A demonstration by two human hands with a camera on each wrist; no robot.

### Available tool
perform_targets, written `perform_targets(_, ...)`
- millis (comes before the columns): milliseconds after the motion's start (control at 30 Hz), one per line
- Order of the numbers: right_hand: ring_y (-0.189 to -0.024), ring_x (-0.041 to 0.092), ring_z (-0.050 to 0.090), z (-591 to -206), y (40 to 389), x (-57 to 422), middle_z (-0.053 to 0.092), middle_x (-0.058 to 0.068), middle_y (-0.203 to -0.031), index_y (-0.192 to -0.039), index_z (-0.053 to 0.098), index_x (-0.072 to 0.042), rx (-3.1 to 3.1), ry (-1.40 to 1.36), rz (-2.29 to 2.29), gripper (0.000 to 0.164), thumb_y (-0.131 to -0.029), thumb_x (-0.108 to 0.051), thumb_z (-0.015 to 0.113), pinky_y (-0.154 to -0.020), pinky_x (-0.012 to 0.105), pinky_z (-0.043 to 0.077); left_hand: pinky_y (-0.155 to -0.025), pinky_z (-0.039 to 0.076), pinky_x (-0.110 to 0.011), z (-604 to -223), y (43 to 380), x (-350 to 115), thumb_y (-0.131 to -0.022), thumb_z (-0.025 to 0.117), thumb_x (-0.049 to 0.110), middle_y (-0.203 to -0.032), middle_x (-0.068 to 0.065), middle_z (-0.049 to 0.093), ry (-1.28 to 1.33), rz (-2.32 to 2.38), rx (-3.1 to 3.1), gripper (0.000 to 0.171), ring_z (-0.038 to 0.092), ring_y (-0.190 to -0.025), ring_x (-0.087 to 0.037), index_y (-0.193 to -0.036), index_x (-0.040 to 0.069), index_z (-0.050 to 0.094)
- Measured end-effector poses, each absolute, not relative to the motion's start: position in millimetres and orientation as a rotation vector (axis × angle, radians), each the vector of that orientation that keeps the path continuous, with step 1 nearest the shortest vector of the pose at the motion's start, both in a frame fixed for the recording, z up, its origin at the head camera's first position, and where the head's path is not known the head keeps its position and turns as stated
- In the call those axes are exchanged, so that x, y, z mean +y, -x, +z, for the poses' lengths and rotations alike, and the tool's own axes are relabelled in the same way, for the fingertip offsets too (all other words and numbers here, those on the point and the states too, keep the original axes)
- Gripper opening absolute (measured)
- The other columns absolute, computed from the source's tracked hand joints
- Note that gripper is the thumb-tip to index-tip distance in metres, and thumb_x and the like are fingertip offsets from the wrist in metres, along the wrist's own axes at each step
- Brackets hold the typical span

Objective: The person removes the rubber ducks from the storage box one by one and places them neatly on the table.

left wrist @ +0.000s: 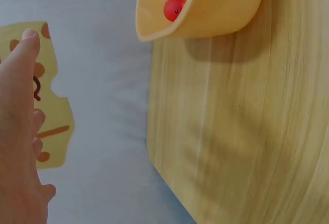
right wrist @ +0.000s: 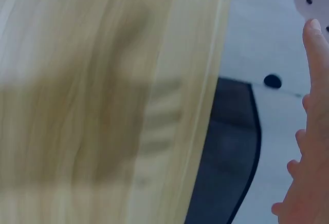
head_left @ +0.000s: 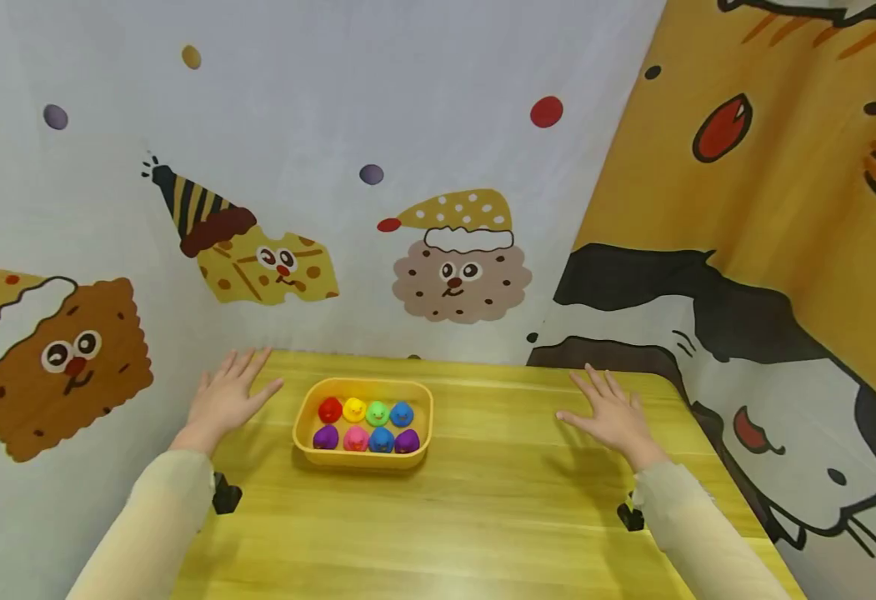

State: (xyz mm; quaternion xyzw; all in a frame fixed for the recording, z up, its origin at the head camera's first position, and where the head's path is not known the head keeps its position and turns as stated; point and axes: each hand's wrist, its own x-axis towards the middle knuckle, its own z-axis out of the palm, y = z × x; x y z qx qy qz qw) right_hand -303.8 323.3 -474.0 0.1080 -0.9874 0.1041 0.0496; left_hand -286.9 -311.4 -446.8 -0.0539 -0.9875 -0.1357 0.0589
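Observation:
A yellow plastic tub stands on the wooden table left of its middle, with several small rubber ducks in two rows. In the back row are a red duck, a yellow duck, a green duck and a blue duck. Purple, pink and blue ducks fill the front row. My left hand hovers left of the tub, fingers spread, holding nothing. Far to the tub's right, my right hand is likewise spread and holds nothing; its shadow falls on the wood in the right wrist view.
The table has light wood grain and reaches back to a white cloth printed with cartoon snacks. Along the right side hangs a cloth with large cartoon animals. Small black devices sit under both wrists.

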Motion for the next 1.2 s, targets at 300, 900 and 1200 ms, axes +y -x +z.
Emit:
perform_targets(300,-0.145,0.042,0.008,-444.4,314.3,270.6,0.011,0.010,-0.162,-0.155,0.025,-0.024,-2.997,-0.532,0.455,0.085,-0.088,-0.065,0.055,-0.103,0.075,0.011,-0.105,0.004,-0.073,-442.6,285.6,-293.5,-0.096,0.038,0.064,-0.158,-0.023,0.015,0.242,-0.550,-2.932,0.080,0.006,-0.144,-0.046,-0.157,0.020,0.010)
perform_targets(900,-0.139,0.039,0.031,-445.1,336.1,159.4,0.042,0.014,-0.149,-0.144,0.046,-0.009,-3.005,-1.024,0.637,0.071,-0.090,-0.052,0.062,-0.112,0.055,0.023,-0.106,0.011,-0.071,-473.3,278.2,-282.2,-0.096,0.042,0.061,-0.158,-0.020,0.017,0.262,-0.782,-2.945,0.081,0.010,-0.143,-0.046,-0.158,0.020,0.008)
perform_targets(1200,-0.128,0.029,0.048,-447.8,343.7,123.3,0.056,0.007,-0.137,-0.135,0.058,-0.012,-3.079,-1.009,0.869,0.057,-0.087,-0.040,0.070,-0.106,0.048,0.037,-0.104,0.010,-0.073,-483.4,273.8,-274.9,-0.095,0.047,0.059,-0.156,-0.024,0.020,0.235,-0.785,-2.960,0.084,0.012,-0.142,-0.046,-0.156,0.011,0.016)
